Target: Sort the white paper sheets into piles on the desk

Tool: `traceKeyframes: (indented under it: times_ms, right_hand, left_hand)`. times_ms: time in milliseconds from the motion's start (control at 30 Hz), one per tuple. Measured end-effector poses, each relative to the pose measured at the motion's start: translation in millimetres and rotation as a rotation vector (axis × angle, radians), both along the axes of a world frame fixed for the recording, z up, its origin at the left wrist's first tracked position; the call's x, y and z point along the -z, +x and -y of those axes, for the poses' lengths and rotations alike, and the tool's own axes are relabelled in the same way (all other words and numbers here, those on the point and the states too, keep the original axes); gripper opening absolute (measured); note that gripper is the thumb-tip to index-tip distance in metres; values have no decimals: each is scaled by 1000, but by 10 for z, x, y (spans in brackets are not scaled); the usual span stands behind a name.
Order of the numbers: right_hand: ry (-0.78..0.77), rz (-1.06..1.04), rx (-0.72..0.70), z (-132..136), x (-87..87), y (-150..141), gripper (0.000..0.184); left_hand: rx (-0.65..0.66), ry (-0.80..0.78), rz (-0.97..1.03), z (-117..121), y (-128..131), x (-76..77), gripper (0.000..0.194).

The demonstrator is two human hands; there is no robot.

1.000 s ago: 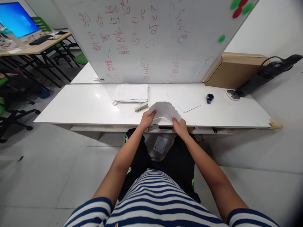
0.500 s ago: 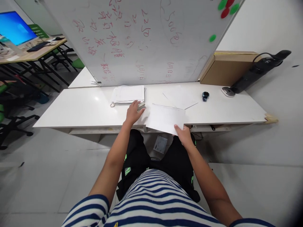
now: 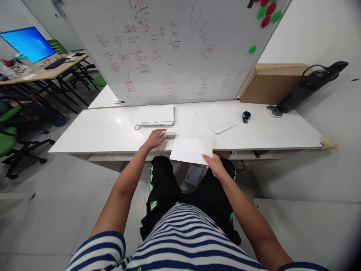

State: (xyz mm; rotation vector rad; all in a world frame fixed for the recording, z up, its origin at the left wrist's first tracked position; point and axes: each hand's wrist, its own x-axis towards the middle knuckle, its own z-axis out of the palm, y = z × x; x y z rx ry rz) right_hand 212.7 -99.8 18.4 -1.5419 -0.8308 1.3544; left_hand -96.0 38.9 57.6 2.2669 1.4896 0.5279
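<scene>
L hand (image 3: 156, 139) on stapler (image 3: 170, 135), whtbd (image 3: 184, 71): "6月12日"

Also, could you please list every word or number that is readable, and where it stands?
"2250": red, on the whiteboard
"500": circled, whiteboard
"6月11日": whiteboard, lower part
"6月12日": whiteboard, right of that date
Remaining whiteboard writing: too unclear.
Pale box below: dark print too small.
Held paper: any print too faint.

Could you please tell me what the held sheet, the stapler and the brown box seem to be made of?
The sheet looks like paper, matte white with a thin edge. The stapler has a pale finish, perhaps plastic or painted metal; too small to tell. The box is probably cardboard, judging by its dull, plain brown face.
</scene>
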Motion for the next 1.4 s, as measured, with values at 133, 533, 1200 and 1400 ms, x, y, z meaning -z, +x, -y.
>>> traceKeyframes:
  times_ms: [133, 533, 1200, 1400]
  right_hand:
    - [5, -3, -26, -47, 24, -62, 17]
    - [-28, 23, -54, -75, 10, -135, 19]
    - [18, 137, -83, -223, -5, -77, 17]
    - [-4, 153, -72, -208, -7, -108, 16]
  left_hand:
    - [-30, 38, 160, -80, 237, -195, 41]
    - [-69, -133, 16, -437, 755, -44, 40]
    - [64, -3, -329, -427, 881, 59, 35]
    - [39, -55, -239, -443, 841, 77, 33]
